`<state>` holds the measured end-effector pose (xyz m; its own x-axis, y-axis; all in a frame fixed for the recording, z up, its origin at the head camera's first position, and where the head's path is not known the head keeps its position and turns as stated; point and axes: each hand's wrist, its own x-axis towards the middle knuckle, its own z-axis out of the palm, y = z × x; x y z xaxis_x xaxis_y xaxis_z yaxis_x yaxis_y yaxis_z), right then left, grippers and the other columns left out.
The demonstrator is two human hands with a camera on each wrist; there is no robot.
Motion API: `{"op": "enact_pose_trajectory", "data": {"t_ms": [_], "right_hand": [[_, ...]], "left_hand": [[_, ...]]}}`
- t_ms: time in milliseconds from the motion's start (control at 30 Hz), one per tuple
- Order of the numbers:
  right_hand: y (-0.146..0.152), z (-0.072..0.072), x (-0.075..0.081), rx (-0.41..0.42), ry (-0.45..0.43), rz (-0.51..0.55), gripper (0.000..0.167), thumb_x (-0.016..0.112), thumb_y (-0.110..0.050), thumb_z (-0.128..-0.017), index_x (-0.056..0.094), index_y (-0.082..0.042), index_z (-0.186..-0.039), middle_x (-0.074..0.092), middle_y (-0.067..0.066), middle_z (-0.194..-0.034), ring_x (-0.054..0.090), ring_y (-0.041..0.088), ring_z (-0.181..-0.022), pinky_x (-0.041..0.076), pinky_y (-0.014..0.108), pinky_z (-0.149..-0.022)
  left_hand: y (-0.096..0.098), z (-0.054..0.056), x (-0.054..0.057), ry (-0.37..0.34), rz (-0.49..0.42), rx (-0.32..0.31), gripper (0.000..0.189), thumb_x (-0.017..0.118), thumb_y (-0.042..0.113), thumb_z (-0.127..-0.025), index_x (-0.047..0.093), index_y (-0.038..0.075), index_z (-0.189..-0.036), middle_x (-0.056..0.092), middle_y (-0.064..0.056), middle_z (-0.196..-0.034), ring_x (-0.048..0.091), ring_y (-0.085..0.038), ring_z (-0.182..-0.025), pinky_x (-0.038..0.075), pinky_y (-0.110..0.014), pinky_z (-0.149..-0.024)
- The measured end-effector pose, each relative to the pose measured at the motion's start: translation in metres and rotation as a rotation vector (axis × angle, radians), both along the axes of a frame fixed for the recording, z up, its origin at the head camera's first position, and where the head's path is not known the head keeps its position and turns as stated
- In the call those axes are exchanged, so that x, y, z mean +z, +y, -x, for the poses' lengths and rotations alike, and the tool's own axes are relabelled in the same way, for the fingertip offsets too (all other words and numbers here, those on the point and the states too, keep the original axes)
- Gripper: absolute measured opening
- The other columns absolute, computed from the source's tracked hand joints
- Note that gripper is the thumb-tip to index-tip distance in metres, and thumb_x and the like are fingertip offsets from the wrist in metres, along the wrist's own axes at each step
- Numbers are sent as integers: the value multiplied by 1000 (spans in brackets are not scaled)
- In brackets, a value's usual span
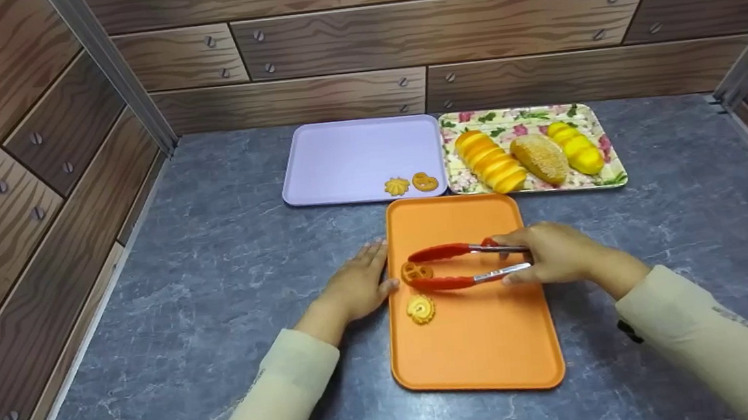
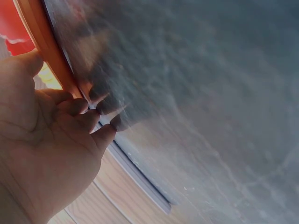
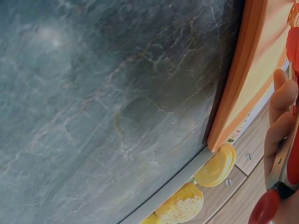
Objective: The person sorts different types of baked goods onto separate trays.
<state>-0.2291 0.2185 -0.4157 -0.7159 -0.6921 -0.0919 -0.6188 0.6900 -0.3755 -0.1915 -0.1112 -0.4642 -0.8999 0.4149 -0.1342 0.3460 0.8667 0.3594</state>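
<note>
My right hand [image 1: 560, 252] holds a pair of tongs [image 1: 443, 252] with red tips and metal arms, reaching over the orange tray [image 1: 490, 350] from its right side. Between the parted tips lies a small brown pretzel [image 1: 417, 272]; whether both tips touch it I cannot tell. A round yellow cookie [image 1: 420, 309] with a scalloped edge sits just below the pretzel on the same tray. At the tray's left rim rests my left hand [image 1: 354, 287], its thumb on the edge and its fingers along the outside, also seen in the left wrist view.
Behind the orange tray is a lilac tray [image 1: 355, 157] with a flower-shaped cookie [image 1: 396, 186] and another pretzel [image 1: 425, 182]. Beside it a floral tray [image 1: 611, 177] bears a sliced loaf [image 1: 489, 161], a seeded bun [image 1: 539, 158] and a yellow segmented piece [image 1: 575, 148]. Wood-patterned walls surround the table.
</note>
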Motion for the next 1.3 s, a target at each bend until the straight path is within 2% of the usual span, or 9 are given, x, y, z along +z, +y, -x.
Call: {"op": "enact_pose_trajectory", "data": {"t_ms": [133, 367, 500, 733, 933, 1067, 1200, 1300], "right_hand": [[-2, 2, 3, -17, 24, 2, 69, 74, -44, -81, 56, -5, -134, 68, -8, -91, 46, 10, -62, 40, 32, -60], [-8, 10, 6, -58, 21, 31, 69, 75, -40, -81, 53, -5, -136, 68, -2, -88, 43, 11, -56, 39, 32, -58], [-12, 14, 7, -92, 18, 76, 71, 75, -40, -81, 52, -3, -137, 68, 1, -92, 43, 11, -55, 38, 32, -57], [-21, 24, 9, -170, 38, 166, 69, 77, -35, -81, 53, 0, -135, 69, 5, -99, 49, 15, -62, 41, 33, -60], [-32, 33, 14, -248, 71, 166, 75, 74, -44, -81, 49, -2, -138, 70, 6, -99, 50, 19, -63, 40, 36, -59], [-38, 39, 18, -317, 95, 157, 78, 72, -50, -81, 49, -3, -138, 67, 18, -109, 60, 31, -81, 46, 46, -70], [-43, 46, 20, -380, 88, 169, 80, 71, -50, -81, 47, 0, -139, 58, 24, -124, 58, 38, -103, 46, 54, -86], [-45, 50, 20, -422, 82, 176, 82, 70, -51, -81, 46, 2, -139, 57, 25, -126, 58, 39, -106, 45, 54, -88]], "left_hand": [[0, 0, -1, -3, -1, 6, 67, 45, 41, -100, 21, 4, -152, 20, -13, -156, 17, -29, -142, 19, -44, -114], [0, 0, 1, -18, 4, 19, 68, 44, 42, -100, 19, 6, -152, 19, -11, -156, 15, -28, -142, 18, -44, -114], [1, 1, 0, -22, 5, 18, 68, 44, 42, -100, 19, 6, -152, 19, -11, -156, 15, -28, -142, 18, -43, -114], [0, 2, 1, -19, 14, 14, 68, 44, 42, -100, 19, 5, -152, 18, -11, -157, 15, -28, -143, 17, -42, -114], [-1, 1, 1, -14, 16, 2, 68, 44, 42, -100, 19, 5, -152, 19, -11, -156, 16, -27, -142, 18, -41, -114], [-1, 1, 1, -11, 11, 1, 68, 44, 42, -100, 20, 4, -152, 20, -11, -156, 16, -28, -142, 18, -42, -114], [-1, 1, 1, -28, 9, 6, 69, 43, 42, -100, 18, 5, -152, 18, -11, -157, 15, -27, -143, 17, -42, -114], [0, 0, 2, -39, 9, 14, 69, 43, 43, -100, 18, 6, -153, 18, -10, -157, 14, -27, -143, 18, -42, -114]]}}
